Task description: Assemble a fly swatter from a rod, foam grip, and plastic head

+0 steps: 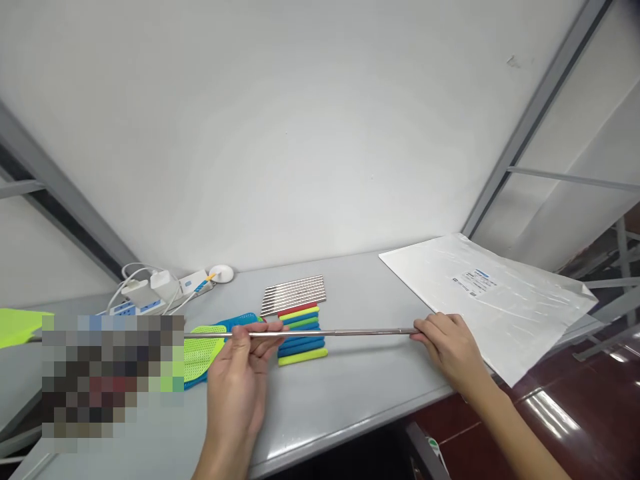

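Place: a plain workstation booth, more workshop or lab than home.
Walls: bare white panels (300, 133) in grey metal framing (530, 120).
Surface: grey worktable (360, 393).
Power: power strip (150, 300) with chargers plugged in.
Floor: glossy dark red floor (565, 407).

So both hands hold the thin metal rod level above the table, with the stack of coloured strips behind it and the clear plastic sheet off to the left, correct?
Not quite. In the head view the left hand and right hand do hold the metal rod level above the table, coloured strips behind it, but the clear plastic sheet lies to the right, not the left.
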### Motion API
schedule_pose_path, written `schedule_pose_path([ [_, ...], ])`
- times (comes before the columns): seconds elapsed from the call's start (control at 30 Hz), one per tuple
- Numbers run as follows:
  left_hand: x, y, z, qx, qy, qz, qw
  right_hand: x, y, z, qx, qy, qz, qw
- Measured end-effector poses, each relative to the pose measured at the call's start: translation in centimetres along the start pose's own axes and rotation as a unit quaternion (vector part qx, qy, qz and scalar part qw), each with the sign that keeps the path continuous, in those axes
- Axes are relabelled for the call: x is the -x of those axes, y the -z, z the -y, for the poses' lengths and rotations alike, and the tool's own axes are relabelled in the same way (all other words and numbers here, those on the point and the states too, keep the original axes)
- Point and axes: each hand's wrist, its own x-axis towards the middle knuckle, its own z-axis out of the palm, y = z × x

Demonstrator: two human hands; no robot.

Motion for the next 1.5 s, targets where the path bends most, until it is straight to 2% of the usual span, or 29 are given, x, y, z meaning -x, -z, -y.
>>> schedule_pose_path([
  [0.2, -1.9, 0.5, -1.0, -0.001, 0.007, -0.031, 0.999, -2.1, -1.5, -1.4, -0.009, 0.032, 0.009, 0.999],
  [0.4, -2.8, 1.2, -0.6, -0.003, 0.037, -0.032, 0.999, -2.0, -3.4, -3.1, -0.014, 0.008, 0.033, 0.999],
  [0.47, -2.8, 1.2, -0.5, 0.003, 0.050, -0.021, 0.999, -2.0, -3.8, -3.5, -0.019, -0.037, 0.004, 0.999],
  [0.53, -2.9, 1.2, -0.6, 0.015, 0.044, -0.017, 0.999, -2.4, -3.7, -3.5, -0.049, -0.144, -0.077, 0.985],
  [0.57, -3.0, 1.1, -0.7, 0.022, 0.036, -0.018, 0.999, -2.7, -3.5, -3.4, -0.089, -0.216, -0.134, 0.963],
  [0.6, -3.1, 1.0, -0.9, 0.028, 0.028, -0.017, 0.999, -3.2, -3.3, -3.1, -0.150, -0.290, -0.194, 0.925],
  [0.63, -3.2, 0.9, -1.2, 0.034, 0.023, -0.013, 0.999, -3.9, -3.0, -2.8, -0.230, -0.355, -0.244, 0.873],
  [0.7, -3.3, 0.7, -1.8, 0.044, 0.017, -0.003, 0.999, -5.4, -2.4, -2.1, -0.411, -0.442, -0.295, 0.741],
  [0.77, -3.2, 0.4, -2.3, 0.056, 0.008, 0.004, 0.998, -7.1, -1.9, -1.3, -0.560, -0.461, -0.300, 0.619],
  [0.8, -3.0, 0.3, -2.5, 0.060, 0.004, 0.008, 0.998, -7.9, -1.7, -0.9, -0.610, -0.454, -0.299, 0.577],
  [0.83, -2.8, 0.2, -2.6, 0.064, 0.003, 0.013, 0.998, -8.6, -1.5, -0.5, -0.642, -0.441, -0.301, 0.550],
  [0.9, -2.2, 0.0, -2.7, 0.069, 0.005, 0.026, 0.997, -9.6, -1.2, 0.2, -0.670, -0.415, -0.313, 0.531],
  [1.0, -1.3, 0.0, -2.8, 0.077, 0.007, 0.035, 0.996, -9.9, -0.5, 1.3, -0.670, -0.385, -0.329, 0.542],
  [1.13, -0.2, 0.7, -2.8, 0.094, -0.011, 0.021, 0.995, -8.4, 0.6, 3.7, -0.651, -0.355, -0.371, 0.559],
  [1.23, 1.5, 0.7, -2.5, 0.090, -0.013, 0.021, 0.996, -6.7, 0.8, 7.3, -0.636, -0.360, -0.390, 0.560],
  [1.33, 3.9, -0.1, -1.6, 0.072, 0.012, 0.074, 0.995, -5.5, 0.8, 11.9, -0.635, -0.385, -0.379, 0.552],
  [1.37, 4.7, -0.5, -1.3, 0.070, 0.017, 0.088, 0.993, -5.2, 1.0, 13.4, -0.638, -0.400, -0.375, 0.541],
  [1.4, 5.3, -0.9, -1.1, 0.072, 0.017, 0.095, 0.993, -4.9, 1.3, 14.6, -0.646, -0.430, -0.375, 0.507],
  [1.5, 6.5, -1.6, -0.6, 0.089, 0.020, 0.088, 0.992, -4.4, 2.7, 16.9, -0.655, -0.471, -0.386, 0.447],
])
